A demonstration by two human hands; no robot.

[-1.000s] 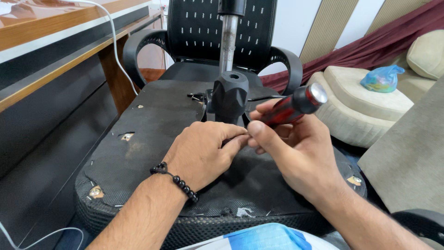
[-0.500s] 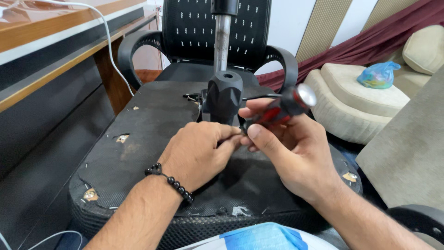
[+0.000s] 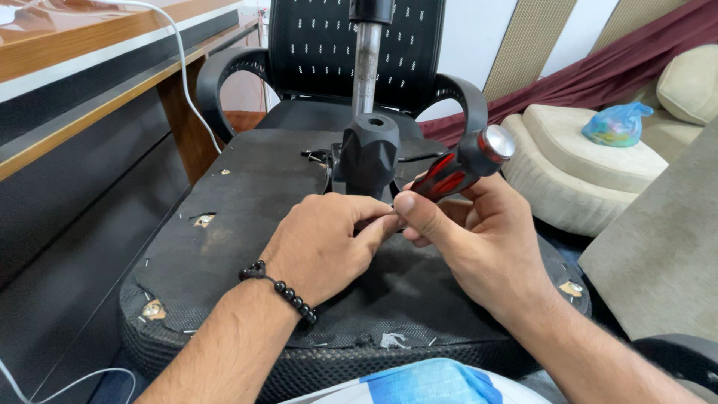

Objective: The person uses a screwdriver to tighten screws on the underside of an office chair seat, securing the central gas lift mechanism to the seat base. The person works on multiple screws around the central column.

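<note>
Screwdriver (image 3: 460, 170) with a red-and-black handle and a silver end cap sits in our right hand (image 3: 479, 243), the fingers curled shut around the handle so that it slants up and away from the palm; its tip is hidden behind our fingers. Our left hand (image 3: 321, 243) lies just beside the right one, knuckles up, its fingertips (image 3: 378, 224) pinched together against the right thumb; whatever small part it may be pinching is too hidden to tell. A black bead bracelet (image 3: 280, 288) circles the left wrist. Both hands rest on the upturned underside of a chair seat (image 3: 247, 202), covered in black fabric with small tears and staples. Just beyond our fingers stands the black mechanism housing (image 3: 370, 153), with a metal cylinder (image 3: 365, 67) rising from it. Further off, past the housing, is an office chair (image 3: 336, 45) with a perforated black back. Well to the right of the right hand, a blue plastic bag (image 3: 617, 123) lies on a beige cushion (image 3: 598, 153).
</note>
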